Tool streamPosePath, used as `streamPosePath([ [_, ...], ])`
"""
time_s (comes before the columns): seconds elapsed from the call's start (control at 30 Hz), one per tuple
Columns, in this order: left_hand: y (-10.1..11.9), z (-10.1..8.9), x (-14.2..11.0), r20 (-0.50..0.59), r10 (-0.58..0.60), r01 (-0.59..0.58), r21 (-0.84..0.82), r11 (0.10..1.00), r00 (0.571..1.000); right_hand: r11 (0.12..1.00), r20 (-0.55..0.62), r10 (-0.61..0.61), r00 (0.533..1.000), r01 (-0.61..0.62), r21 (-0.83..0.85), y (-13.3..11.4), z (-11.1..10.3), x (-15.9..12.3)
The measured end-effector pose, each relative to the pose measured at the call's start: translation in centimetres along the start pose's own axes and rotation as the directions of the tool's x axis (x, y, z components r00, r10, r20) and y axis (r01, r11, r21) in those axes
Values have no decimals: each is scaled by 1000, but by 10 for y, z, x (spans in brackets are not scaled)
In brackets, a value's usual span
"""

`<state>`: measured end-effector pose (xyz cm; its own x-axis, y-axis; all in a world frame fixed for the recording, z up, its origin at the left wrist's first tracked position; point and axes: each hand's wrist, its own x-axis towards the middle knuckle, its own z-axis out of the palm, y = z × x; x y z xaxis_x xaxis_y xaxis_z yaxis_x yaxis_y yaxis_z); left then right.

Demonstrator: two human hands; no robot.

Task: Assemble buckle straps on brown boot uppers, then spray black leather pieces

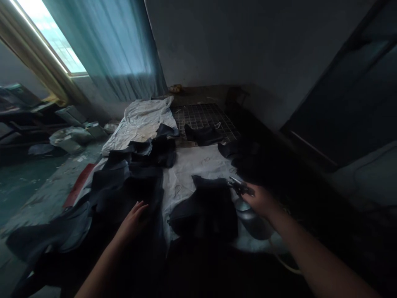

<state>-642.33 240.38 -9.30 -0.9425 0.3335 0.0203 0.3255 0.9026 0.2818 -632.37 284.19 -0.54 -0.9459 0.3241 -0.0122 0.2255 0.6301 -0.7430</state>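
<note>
We see a table [198,165] under a pale sheet, with dark cloth [124,186] heaped at nine o'clock and a smaller dark piece [206,207] at the centre. Our left hand [133,221] lies flat on the heap at seven o'clock, fingers open. At four o'clock our right hand [262,203] grips what looks like a small metal tool [240,186], touching that piece's edge.
</note>
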Motion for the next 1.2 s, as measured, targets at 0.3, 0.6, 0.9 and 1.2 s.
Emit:
streamPosePath([
  [0.3,19,-4,1,30,57,-58,30,998,998,997,128,72,989,-74,14,27,-35,-54],
  [0.6,14,0,-34,47,46,-48,40,998,998,993,379,28,925,-70,98,30,-41,-112],
  [0.9,21,-4,-79,29,-33,32,39,999,999,975,491,-195,849,221,6,-24,-13,-88],
  [1.2,33,7,-106,-52,-60,60,3,998,997,927,554,-346,757,367,77,-72,25,-69],
])
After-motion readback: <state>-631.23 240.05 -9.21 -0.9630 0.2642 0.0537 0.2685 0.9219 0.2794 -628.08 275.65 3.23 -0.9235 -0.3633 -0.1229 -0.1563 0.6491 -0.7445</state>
